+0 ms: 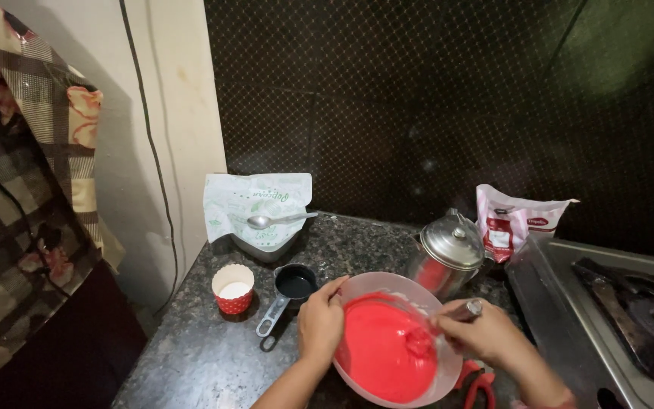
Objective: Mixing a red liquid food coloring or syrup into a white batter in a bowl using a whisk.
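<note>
1. A translucent mixing bowl (429,291) full of smooth red batter (380,352) sits at the near edge of the dark speckled stone surface (191,356), between the two hands.
2. The left hand (321,322) grips the bowl's left rim, fingers curled over the edge and the thumb outside.
3. The right hand (486,337) is closed around a metal-handled utensil (465,310) whose working end is sunk in the batter near the bowl's right side; the handle tip sticks up past the knuckles.
4. Just left of the left hand lies a measuring cup (294,284) holding dark liquid, its handle pointing toward the viewer.
5. Further left stands a red dotted paper cup (233,289) with white contents.
6. Behind these, a metal spoon (278,220) rests across a container lined with a white and green bag (255,203).
7. A steel pot with a lid (450,254) stands just behind the bowl; a white and red pouch (512,223) is behind it, beside the stove (607,303).
</note>
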